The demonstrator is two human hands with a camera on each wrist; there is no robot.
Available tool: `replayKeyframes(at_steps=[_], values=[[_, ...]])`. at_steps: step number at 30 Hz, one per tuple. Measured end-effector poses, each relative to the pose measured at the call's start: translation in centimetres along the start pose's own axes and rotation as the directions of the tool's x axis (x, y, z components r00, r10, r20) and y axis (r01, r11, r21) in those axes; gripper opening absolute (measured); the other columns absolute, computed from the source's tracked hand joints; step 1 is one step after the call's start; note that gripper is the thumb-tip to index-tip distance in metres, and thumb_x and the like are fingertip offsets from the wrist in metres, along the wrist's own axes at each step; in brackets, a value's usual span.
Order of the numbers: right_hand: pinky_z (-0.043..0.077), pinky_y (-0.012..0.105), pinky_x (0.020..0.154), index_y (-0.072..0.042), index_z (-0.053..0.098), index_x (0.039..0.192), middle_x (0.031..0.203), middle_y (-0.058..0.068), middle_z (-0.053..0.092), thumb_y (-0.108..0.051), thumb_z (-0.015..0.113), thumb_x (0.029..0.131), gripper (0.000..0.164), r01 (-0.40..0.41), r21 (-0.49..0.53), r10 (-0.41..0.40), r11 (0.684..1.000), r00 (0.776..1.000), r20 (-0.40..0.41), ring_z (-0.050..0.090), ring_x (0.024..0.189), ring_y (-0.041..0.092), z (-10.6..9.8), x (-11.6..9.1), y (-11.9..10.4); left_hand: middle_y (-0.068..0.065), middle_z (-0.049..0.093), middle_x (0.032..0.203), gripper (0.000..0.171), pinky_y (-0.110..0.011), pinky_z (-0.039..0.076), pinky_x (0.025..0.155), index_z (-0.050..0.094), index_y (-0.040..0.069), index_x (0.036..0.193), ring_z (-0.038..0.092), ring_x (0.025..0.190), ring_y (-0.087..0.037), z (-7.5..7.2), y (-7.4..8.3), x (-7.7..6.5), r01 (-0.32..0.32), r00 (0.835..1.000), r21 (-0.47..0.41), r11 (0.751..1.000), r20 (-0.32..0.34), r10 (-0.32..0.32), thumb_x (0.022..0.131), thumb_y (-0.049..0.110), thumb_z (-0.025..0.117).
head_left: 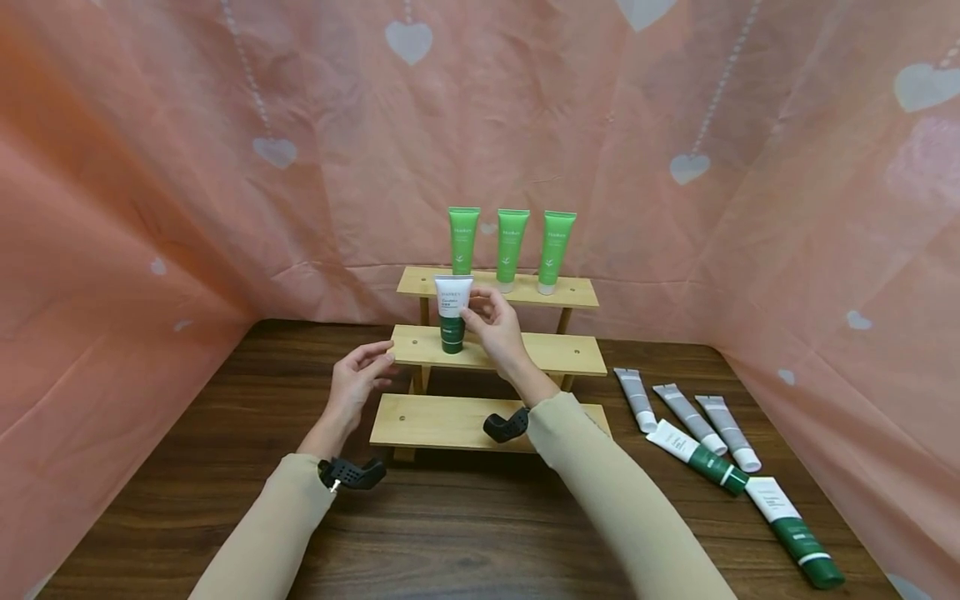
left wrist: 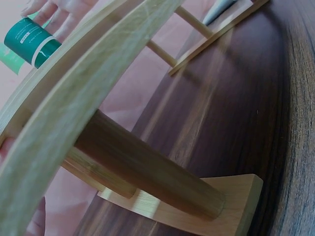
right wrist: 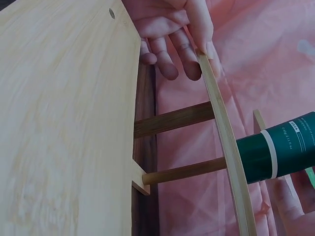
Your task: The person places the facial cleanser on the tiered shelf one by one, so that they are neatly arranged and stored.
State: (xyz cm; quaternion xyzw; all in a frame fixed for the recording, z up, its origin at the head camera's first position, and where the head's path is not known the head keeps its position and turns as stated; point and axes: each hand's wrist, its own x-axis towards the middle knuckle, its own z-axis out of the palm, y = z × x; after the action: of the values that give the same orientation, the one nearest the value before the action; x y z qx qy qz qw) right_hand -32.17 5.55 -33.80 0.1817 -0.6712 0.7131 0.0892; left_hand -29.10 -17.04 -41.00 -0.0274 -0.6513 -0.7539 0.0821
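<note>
Pinching the white-and-green tube [head_left: 452,315] is the right hand [head_left: 495,329], thumb across the front and fingers curled round behind, and that tube is upright, cap down, at the left part of the middle shelf [head_left: 540,354]! Over on the left, the left hand [head_left: 356,383] has thumb and forefinger at that same shelf's left end, pinching the board's edge, the remaining fingers loosely bent just below it, as the right wrist view shows. Up on the far, top shelf [head_left: 426,283] we have three bright green tubes [head_left: 511,242] in a row, caps down, the leftmost partly hidden behind the white-and-green one. Nearest of the tiers is the bottom shelf [head_left: 435,421], with the right wrist's black band [head_left: 506,426] in front of it. Look right, to the dark wooden surface [head_left: 450,533]: three grey tubes [head_left: 684,414] lie side by side with white caps pointing near, and two more white-and-green tubes [head_left: 795,529] lie on the near side of them, green caps toward the near right. Behind it all hangs pink cloth [head_left: 360,125] dotted with white hearts.
</note>
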Motion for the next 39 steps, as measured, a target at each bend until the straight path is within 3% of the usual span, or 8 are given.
replayKeyframes(at_steps=[5, 9, 16, 25, 33, 39], values=[[0.048, 0.034, 0.086, 0.001, 0.05, 0.122, 0.114, 0.021, 0.057, 0.002, 0.058, 0.09, 0.034, 0.042, -0.002, -0.042, 0.999, 0.999, -0.001, 0.056, 0.103, 0.024, -0.7, -0.3, 0.0, 0.003, 0.068, 0.087, 0.037, -0.038, 0.053, 0.075, 0.06, 0.001, 0.12, 0.065, 0.082, -0.02, 0.0, 0.0, 0.2, -0.006, 1.0, -0.008, 1.0, -0.002, 0.006, 0.087, 0.017, 0.067], [0.049, 0.04, 0.086, 0.002, 0.05, 0.122, 0.114, 0.023, 0.058, 0.001, 0.058, 0.09, 0.033, 0.043, 0.006, -0.043, 0.999, 0.999, 0.008, 0.058, 0.102, 0.026, -1.7, -0.8, 0.0, 0.003, 0.067, 0.089, 0.038, -0.034, 0.054, 0.072, 0.06, 0.002, 0.12, 0.065, 0.085, -0.024, -0.1, 0.0, 0.2, -0.006, 1.0, 0.014, 1.0, -0.006, 0.006, 0.087, 0.019, 0.068], [0.045, 0.055, 0.085, 0.005, 0.046, 0.126, 0.11, 0.028, 0.058, -0.002, 0.055, 0.092, 0.035, 0.039, 0.024, -0.039, 0.999, 0.999, 0.026, 0.056, 0.103, 0.041, -3.6, -2.2, -0.2, 0.003, 0.067, 0.09, 0.041, -0.046, 0.05, 0.082, 0.058, 0.001, 0.123, 0.064, 0.092, -0.029, -0.5, 0.1, 0.2, 0.025, 1.0, 0.014, 1.0, 0.012, -0.025, 0.087, 0.02, 0.067], [0.042, 0.061, 0.085, 0.006, 0.04, 0.13, 0.108, 0.029, 0.059, -0.001, 0.048, 0.096, 0.036, 0.004, 0.068, -0.004, 0.998, 1.0, 0.004, 0.061, 0.093, 0.03, -5.4, -4.0, -1.2, 0.003, 0.067, 0.09, 0.038, -0.048, 0.049, 0.082, 0.056, -0.003, 0.123, 0.063, 0.094, -0.033, -0.1, 2.1, -0.9, 0.001, 1.0, 0.102, 0.995, 0.028, -0.003, 0.09, 0.013, 0.063], [0.049, 0.053, 0.08, 0.003, 0.042, 0.128, 0.106, 0.034, 0.056, -0.001, 0.047, 0.096, 0.032, 0.017, 0.047, -0.018, 0.999, 1.0, 0.016, 0.061, 0.091, 0.035, -6.6, -5.8, -2.1, 0.004, 0.066, 0.088, 0.036, -0.046, 0.05, 0.081, 0.058, -0.004, 0.12, 0.065, 0.081, -0.015, 0.0, 2.9, -1.6, -0.044, 0.999, 0.171, 0.984, 0.034, 0.039, 0.089, 0.013, 0.064], [0.053, 0.04, 0.075, 0.005, 0.041, 0.129, 0.104, 0.034, 0.056, -0.002, 0.047, 0.097, 0.034, 0.013, 0.043, -0.013, 0.999, 1.0, -0.008, 0.063, 0.086, 0.031, -7.8, -6.8, -2.3, 0.0, 0.066, 0.091, 0.036, -0.036, 0.053, 0.075, 0.059, -0.005, 0.118, 0.066, 0.082, -0.016, 0.2, 3.1, -1.5, -0.046, 0.999, 0.168, 0.985, 0.026, 0.043, 0.087, 0.012, 0.066]])
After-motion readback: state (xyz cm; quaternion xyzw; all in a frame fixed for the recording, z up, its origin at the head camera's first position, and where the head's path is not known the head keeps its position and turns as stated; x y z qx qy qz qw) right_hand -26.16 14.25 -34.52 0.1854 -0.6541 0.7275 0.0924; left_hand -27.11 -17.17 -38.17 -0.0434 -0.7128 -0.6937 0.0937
